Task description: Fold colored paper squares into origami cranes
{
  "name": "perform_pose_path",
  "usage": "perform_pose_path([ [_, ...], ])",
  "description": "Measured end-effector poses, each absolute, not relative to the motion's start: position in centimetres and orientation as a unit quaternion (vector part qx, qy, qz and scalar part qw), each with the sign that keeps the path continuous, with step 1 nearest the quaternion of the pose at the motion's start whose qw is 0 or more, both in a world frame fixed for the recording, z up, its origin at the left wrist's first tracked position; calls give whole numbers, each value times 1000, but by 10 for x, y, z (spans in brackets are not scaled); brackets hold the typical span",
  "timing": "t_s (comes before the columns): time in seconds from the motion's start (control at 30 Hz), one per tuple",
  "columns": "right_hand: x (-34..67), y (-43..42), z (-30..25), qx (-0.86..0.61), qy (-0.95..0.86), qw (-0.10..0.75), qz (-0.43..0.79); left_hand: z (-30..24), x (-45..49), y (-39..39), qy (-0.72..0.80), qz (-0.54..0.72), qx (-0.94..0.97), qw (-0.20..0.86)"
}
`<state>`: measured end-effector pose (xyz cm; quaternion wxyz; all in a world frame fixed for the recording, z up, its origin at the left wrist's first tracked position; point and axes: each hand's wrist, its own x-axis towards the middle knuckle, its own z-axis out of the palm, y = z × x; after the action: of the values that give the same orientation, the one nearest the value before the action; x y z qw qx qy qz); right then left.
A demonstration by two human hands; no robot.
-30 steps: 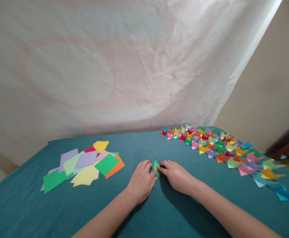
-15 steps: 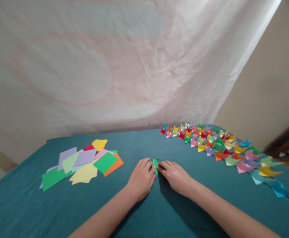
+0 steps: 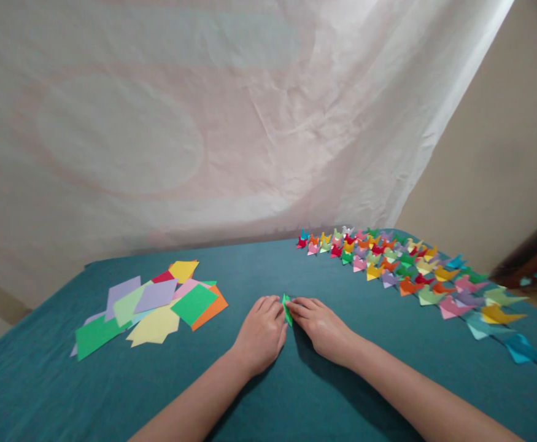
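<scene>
In the head view, the folded green paper [image 3: 287, 313] is the landmark: a small, narrow piece with its long axis running away from the person, on the teal cloth [image 3: 259, 270] between the two hands. The left hand [image 3: 259, 334] is just to its left, palm down, fingers curled and close together; the fingertips reach the left edge of the paper, with the thumb beside its near end. The right hand [image 3: 323, 328] comes in from the other side, its fingertips bunched and lapping over the right edge, about midway along. Whether either hand pinches the paper or only presses on it, I cannot tell (the fingers hide much of so small a piece).

Well to the left of the paper lies a loose, overlapping pile of flat sheets [image 3: 155, 296] in green, lilac, yellow, pink, red and orange. To its right, past the right hand and stretching farther back, small paper birds [image 3: 407, 271] of many colours stand in rows. Behind it all hangs a pale, pinkish sheet [image 3: 231, 135], wrinkled in places.
</scene>
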<state>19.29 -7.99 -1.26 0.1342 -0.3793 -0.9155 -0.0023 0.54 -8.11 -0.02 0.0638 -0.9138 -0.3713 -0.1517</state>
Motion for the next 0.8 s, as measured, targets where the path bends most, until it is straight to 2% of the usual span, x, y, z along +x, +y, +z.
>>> perform_pose_path([
  [0.57, 192, -73, -19, -395, -897, 191, 53, -4, 6, -84, -366, -148, -917, 58],
  [0.8, 197, -70, -30, -374, -876, 283, 110, -2, 3, -83, -360, -148, -921, 25],
])
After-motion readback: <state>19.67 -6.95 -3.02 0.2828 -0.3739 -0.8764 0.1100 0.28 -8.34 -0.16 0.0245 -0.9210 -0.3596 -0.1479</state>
